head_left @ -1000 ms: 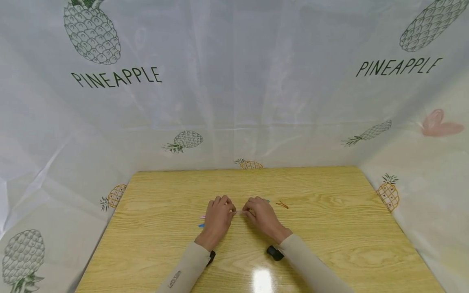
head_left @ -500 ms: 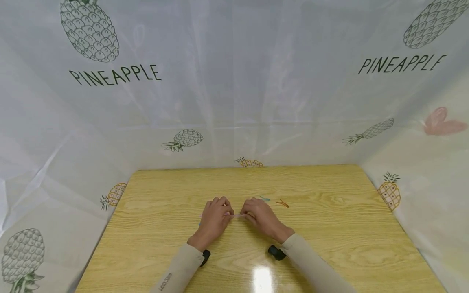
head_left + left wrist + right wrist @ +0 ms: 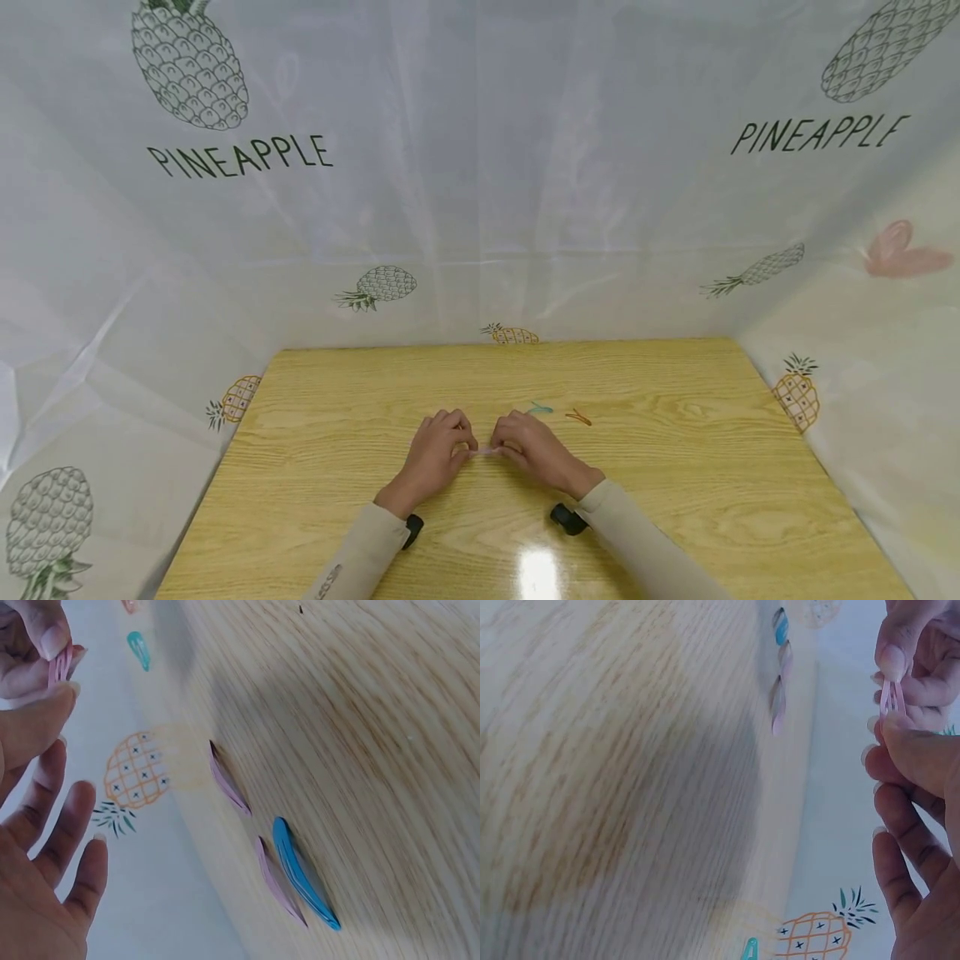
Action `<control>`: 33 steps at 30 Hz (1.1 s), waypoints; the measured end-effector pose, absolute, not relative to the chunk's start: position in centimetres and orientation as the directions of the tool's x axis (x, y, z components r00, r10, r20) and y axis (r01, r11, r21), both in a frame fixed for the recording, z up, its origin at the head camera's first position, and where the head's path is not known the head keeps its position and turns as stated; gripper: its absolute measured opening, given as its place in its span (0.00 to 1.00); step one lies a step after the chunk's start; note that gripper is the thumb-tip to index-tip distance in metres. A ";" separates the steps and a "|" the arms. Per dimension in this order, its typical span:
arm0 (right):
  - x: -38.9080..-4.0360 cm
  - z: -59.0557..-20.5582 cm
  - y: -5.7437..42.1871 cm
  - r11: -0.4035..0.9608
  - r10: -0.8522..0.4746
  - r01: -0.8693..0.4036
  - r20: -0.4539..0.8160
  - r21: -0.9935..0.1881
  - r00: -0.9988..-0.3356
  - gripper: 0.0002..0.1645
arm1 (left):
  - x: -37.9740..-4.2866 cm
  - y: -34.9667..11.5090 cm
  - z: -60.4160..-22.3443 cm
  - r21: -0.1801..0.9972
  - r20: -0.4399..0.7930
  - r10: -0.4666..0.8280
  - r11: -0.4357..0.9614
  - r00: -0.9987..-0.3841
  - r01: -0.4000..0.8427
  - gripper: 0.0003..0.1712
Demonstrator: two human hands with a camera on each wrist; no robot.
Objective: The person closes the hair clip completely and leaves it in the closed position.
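A pink snap hair clip (image 3: 486,451) is pinched at its two ends between my hands, above the table. My left hand (image 3: 433,450) grips one end with thumb and fingertip; in the left wrist view its other fingers are spread. My right hand (image 3: 534,450) holds the opposite end the same way. In the right wrist view the held clip (image 3: 892,699) shows slots between its prongs, its ends covered by thumbs. On the table past my left hand lie two pink hair clips (image 3: 229,781) and a blue hair clip (image 3: 304,877), hidden in the head view.
Beyond my right hand lie a teal hair clip (image 3: 540,408) and an orange-brown hair clip (image 3: 578,417). The wood-grain table (image 3: 675,500) ends at a pineapple-printed white sheet (image 3: 480,200) behind and along both sides. A black wrist device (image 3: 567,518) hangs by the right sleeve.
Both hands have drawn slightly nearer the body with the pink hair clip between them. The teal hair clip has come out from behind the right hand; the clips left of the left hand are covered.
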State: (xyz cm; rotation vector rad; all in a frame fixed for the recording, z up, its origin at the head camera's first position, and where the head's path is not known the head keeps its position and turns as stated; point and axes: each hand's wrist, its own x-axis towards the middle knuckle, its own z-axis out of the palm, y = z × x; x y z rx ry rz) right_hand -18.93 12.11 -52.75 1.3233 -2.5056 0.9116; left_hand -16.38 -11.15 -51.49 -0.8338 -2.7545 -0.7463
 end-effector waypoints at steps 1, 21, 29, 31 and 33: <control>-18.9 -52.8 12.1 0.409 -0.699 -0.796 0.407 -0.447 -0.587 0.03 | -16.4 -11.2 -51.6 0.421 0.295 0.477 0.713 -0.828 0.561 0.06; -18.3 -53.4 10.5 0.448 -0.647 -0.834 0.528 -0.321 -0.550 0.15 | -16.0 -13.2 -51.7 0.647 0.170 0.448 0.621 -0.878 0.443 0.05; -18.5 -53.3 9.9 0.468 -0.659 -0.839 0.524 -0.277 -0.540 0.12 | -16.0 -13.9 -51.6 0.763 0.127 0.476 0.513 -0.870 0.392 0.07; -18.5 -53.3 9.8 0.471 -0.658 -0.838 0.522 -0.276 -0.542 0.11 | -15.9 -14.0 -51.8 0.762 0.128 0.462 0.521 -0.878 0.385 0.06; -18.5 -53.5 9.5 0.487 -0.657 -0.830 0.512 -0.273 -0.554 0.11 | -15.8 -14.1 -52.0 0.739 0.135 0.430 0.556 -0.892 0.380 0.03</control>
